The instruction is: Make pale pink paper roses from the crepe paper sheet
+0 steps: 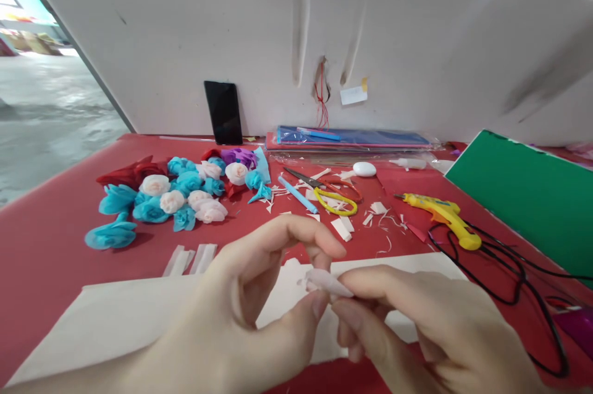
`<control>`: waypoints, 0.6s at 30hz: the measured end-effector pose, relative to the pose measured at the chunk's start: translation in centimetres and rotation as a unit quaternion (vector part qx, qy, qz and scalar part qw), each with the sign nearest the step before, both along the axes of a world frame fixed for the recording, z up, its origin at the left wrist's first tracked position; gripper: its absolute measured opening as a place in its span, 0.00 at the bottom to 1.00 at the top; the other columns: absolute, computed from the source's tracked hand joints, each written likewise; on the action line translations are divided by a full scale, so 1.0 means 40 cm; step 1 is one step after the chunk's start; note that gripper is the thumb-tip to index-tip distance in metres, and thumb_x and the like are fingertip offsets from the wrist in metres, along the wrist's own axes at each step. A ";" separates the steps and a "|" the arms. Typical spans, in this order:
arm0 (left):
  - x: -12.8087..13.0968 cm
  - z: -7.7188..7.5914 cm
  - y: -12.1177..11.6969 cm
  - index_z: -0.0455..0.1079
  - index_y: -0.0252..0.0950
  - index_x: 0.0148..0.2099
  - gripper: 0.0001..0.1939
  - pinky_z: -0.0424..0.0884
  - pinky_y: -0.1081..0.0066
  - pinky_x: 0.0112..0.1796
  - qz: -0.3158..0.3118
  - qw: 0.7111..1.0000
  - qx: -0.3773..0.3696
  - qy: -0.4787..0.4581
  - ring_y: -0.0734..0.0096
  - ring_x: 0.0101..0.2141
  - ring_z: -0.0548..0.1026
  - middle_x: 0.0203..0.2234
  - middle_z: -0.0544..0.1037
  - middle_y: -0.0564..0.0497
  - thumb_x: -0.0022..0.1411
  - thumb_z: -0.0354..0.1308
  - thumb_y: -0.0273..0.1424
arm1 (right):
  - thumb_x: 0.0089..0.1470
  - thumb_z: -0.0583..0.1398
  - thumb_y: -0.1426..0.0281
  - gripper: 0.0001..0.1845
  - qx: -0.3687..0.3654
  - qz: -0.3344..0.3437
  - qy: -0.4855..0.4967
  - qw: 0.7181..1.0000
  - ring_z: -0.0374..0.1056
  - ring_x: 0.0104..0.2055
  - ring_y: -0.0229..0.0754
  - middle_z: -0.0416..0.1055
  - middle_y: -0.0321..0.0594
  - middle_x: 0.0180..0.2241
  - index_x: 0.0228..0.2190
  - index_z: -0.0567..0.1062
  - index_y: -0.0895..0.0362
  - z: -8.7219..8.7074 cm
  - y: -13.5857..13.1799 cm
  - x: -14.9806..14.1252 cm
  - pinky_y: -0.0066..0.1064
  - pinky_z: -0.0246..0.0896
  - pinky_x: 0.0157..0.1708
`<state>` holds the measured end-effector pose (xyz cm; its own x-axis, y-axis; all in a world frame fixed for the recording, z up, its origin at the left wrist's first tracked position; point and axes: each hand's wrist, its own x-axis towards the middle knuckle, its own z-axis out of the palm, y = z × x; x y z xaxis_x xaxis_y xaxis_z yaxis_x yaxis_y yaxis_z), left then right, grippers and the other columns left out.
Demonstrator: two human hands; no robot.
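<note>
Head view: pale tapered piece (327, 282), over white sheet (125, 314); left hand (264, 301) gripping its ragged end, right hand (412, 314) pinching its pointed end; light, even pressure probably suiting thin material.

Pale pink paper piece (328, 282); red tabletop (41, 239); green board (523, 196).

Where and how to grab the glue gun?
Probably by the handle, coming from the near right: the yellow glue gun lies on its side, handle angled that way, nozzle pointing left. Mind the black cord by the handle's end.
</note>
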<state>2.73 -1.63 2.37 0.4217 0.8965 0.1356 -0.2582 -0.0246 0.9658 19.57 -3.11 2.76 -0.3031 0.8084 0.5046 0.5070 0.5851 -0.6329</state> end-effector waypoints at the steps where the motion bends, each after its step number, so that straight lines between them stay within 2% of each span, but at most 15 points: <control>1: 0.000 0.001 0.001 0.69 0.44 0.37 0.08 0.76 0.83 0.32 -0.016 1.000 -0.005 -0.013 0.79 0.27 0.77 0.26 0.75 0.59 0.60 0.58 0.23 | 0.55 0.60 0.73 0.09 -0.009 0.002 0.000 1.000 0.69 0.16 0.30 0.71 0.26 0.16 0.24 0.73 0.52 0.001 0.000 0.000 0.15 0.56 0.13; 5: 0.001 -0.001 0.007 0.69 0.45 0.37 0.10 0.76 0.82 0.32 -0.025 0.999 0.004 -0.030 0.78 0.27 0.76 0.25 0.74 0.60 0.58 0.61 0.23 | 0.57 0.58 0.72 0.12 -0.091 0.010 0.008 0.996 0.68 0.16 0.29 0.70 0.27 0.16 0.22 0.73 0.52 0.010 -0.006 -0.003 0.13 0.57 0.14; 10: -0.001 -0.017 0.002 0.69 0.46 0.40 0.05 0.77 0.82 0.32 -0.014 0.999 0.036 -0.012 0.78 0.30 0.78 0.29 0.74 0.59 0.64 0.58 0.28 | 0.58 0.56 0.69 0.15 -0.208 0.029 0.022 0.978 0.67 0.18 0.31 0.68 0.30 0.16 0.19 0.70 0.53 0.028 -0.011 -0.003 0.15 0.59 0.16; 13: -0.005 -0.023 -0.002 0.70 0.45 0.40 0.05 0.75 0.85 0.31 0.019 0.997 0.076 0.008 0.80 0.29 0.76 0.28 0.74 0.59 0.62 0.59 0.29 | 0.59 0.55 0.67 0.15 -0.279 0.065 0.038 0.957 0.68 0.19 0.32 0.69 0.31 0.18 0.21 0.70 0.53 0.039 -0.005 -0.001 0.18 0.62 0.17; 18: -0.011 -0.014 0.002 0.71 0.45 0.38 0.12 0.72 0.89 0.30 0.030 0.992 0.119 0.039 0.83 0.28 0.74 0.28 0.73 0.60 0.56 0.61 0.21 | 0.59 0.59 0.63 0.12 -0.394 0.114 0.111 0.905 0.69 0.19 0.31 0.70 0.30 0.18 0.24 0.73 0.52 0.039 0.003 0.004 0.17 0.64 0.19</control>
